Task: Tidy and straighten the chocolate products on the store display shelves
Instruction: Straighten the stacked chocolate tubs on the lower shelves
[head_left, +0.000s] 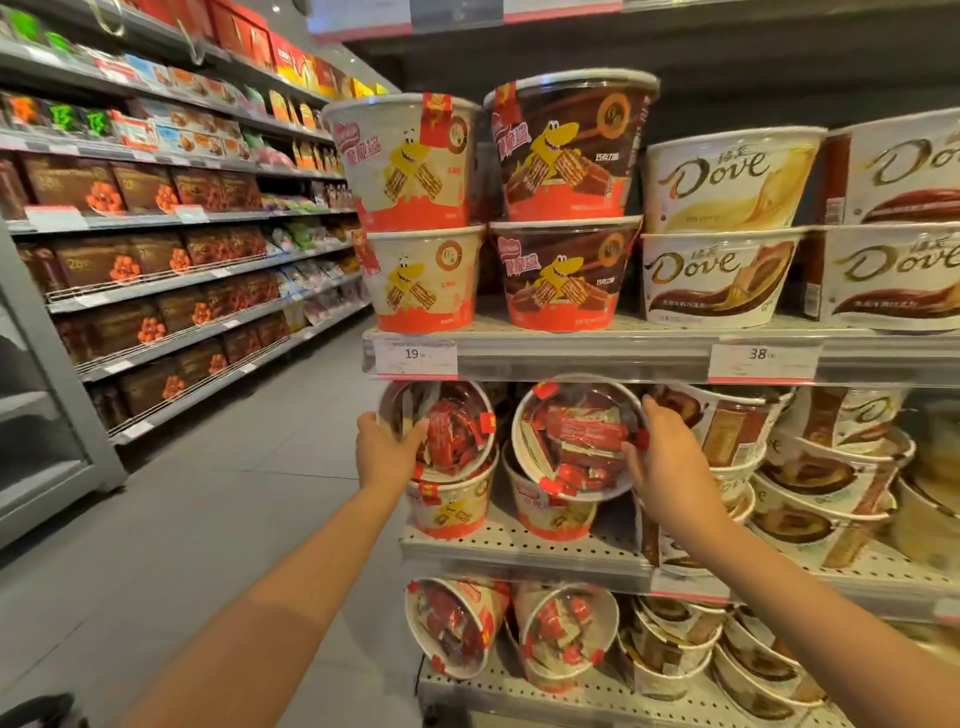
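The chocolate tubs on the middle shelf (519, 545) are what I'm working on: two tipped tubs sit on upright ones, their clear lids facing me. My left hand (387, 452) holds the left tipped tub (441, 431) at its rim, thumb curled over the lid edge. My right hand (667, 462) cups the right tipped tub (576, 439) along its right side, fingers (649, 408) fairly straight and spread against the rim, thumb on the lid's lower edge.

I judge this the straightening step: both tubs want turning so they sit square on the tubs beneath. Next I'd rotate each gently, keeping the lower tubs from sliding.

Room is tight. The upper shelf's edge with its price tags (415, 358) hangs just above the lids, and the Dove tubs (737, 431) crowd my right hand. The aisle floor (234, 519) to my left is open, and the shelf lip sits just below the lower tubs.
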